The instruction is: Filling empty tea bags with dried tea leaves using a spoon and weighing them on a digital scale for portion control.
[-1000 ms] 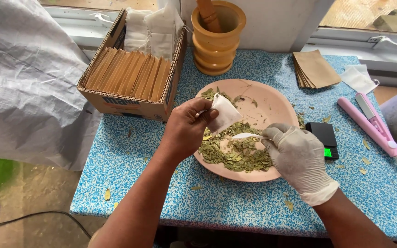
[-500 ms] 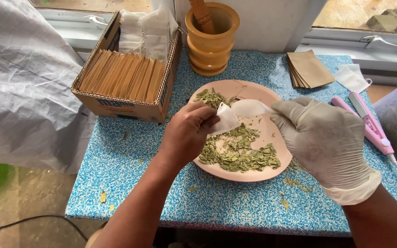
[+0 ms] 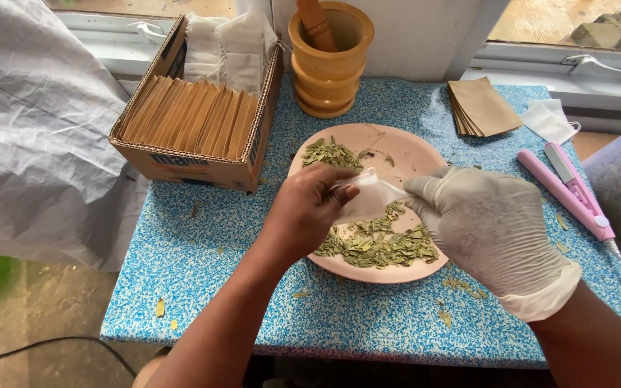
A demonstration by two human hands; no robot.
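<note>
While pinched between left hand (image 3: 309, 208) and gloved right hand (image 3: 484, 224), white sachet (image 3: 369, 198) (long axis left-right).

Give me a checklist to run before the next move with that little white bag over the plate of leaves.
1. Both hands on the small white bag: ok. The bare left hand and the gloved right hand pinch it from either side.
2. Bag held over the pink plate: ok, so spills should land on it.
3. Bag mouth open: cannot tell, the fingers hide it.
4. Dried green leaves within reach: ok, heaped on the plate's near side.
5. Blue speckled table free of stray leaves: not ok, several bits lie near the plate.
6. Pink sealing tool close by: ok, it lies right of the plate.
</note>
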